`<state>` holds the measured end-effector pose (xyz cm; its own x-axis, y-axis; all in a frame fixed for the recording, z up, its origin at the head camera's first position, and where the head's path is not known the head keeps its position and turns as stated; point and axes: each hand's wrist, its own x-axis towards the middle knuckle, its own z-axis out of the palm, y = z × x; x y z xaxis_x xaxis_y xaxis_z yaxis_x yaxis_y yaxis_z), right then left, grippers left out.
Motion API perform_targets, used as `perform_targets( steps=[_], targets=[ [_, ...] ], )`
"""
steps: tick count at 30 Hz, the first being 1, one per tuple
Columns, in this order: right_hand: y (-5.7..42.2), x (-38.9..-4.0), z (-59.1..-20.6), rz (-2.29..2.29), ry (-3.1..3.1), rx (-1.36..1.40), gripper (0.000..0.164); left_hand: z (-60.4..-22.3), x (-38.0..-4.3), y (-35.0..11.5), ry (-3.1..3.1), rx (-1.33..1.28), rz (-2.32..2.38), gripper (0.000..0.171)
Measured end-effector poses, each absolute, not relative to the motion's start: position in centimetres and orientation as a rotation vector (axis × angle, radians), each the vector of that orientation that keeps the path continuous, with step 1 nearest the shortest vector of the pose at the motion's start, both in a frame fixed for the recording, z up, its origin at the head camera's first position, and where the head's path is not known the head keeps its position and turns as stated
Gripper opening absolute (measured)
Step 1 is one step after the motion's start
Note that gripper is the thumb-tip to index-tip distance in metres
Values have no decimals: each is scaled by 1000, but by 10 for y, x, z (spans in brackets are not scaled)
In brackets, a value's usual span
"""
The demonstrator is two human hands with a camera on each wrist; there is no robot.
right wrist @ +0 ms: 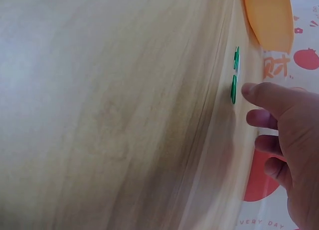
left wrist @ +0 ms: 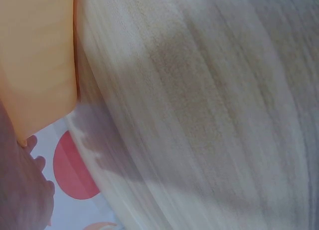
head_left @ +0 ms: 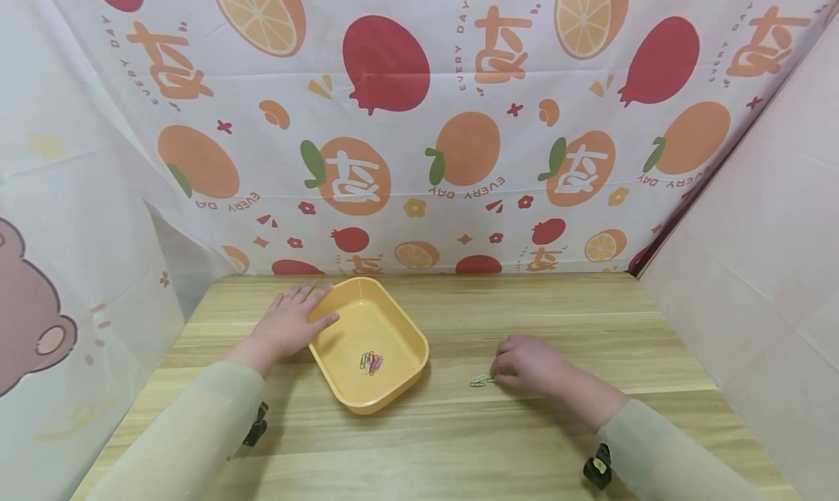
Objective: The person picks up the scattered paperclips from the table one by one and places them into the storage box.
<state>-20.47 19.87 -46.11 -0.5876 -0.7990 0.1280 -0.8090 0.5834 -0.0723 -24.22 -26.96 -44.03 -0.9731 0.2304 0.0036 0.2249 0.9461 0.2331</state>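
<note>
A yellow plastic tray sits left of centre on the table. My left hand holds its left wall, the thumb over the rim and the fingers along the outside. In the left wrist view the tray's outer wall stands beside that hand. Several paper clips, some pink, lie inside the tray. To its right, a few green paper clips lie on the table at my right fingertips. My right hand is loosely bent; the right wrist view shows its thumb close beside the green clips, fingers apart.
The wooden table ends at a fruit-printed cloth hanging along its back. Pale cloths hang on the left and right. Both forearms reach in from the front, with black wrist devices below the sleeves.
</note>
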Motion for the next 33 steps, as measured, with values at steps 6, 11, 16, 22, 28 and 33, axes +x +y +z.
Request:
perform_targets(
  steps=[6, 11, 16, 22, 28, 33],
  targets=[
    [198, -209, -461, 193, -2833, 1353, 5, -441, -243, -270, 3075, 357, 364, 76],
    [198, -212, -462, 219, -2868, 1340, 3, -440, -242, -268, 3072, 359, 377, 75],
    [198, -213, -463, 257, -2884, 1338, 6, -439, -241, -267, 3069, 358, 384, 75],
    [197, -214, -463, 248, -2890, 1340, 9, -438, -240, -267, 3070, 362, 385, 75],
    [196, -215, -464, 220, -2883, 1358, 11, -440, -241, -269, 3070, 358, 380, 75],
    [196, -215, -466, 217, -2866, 1378, 12, -441, -241, -269, 3075, 356, 370, 75]
  ],
)
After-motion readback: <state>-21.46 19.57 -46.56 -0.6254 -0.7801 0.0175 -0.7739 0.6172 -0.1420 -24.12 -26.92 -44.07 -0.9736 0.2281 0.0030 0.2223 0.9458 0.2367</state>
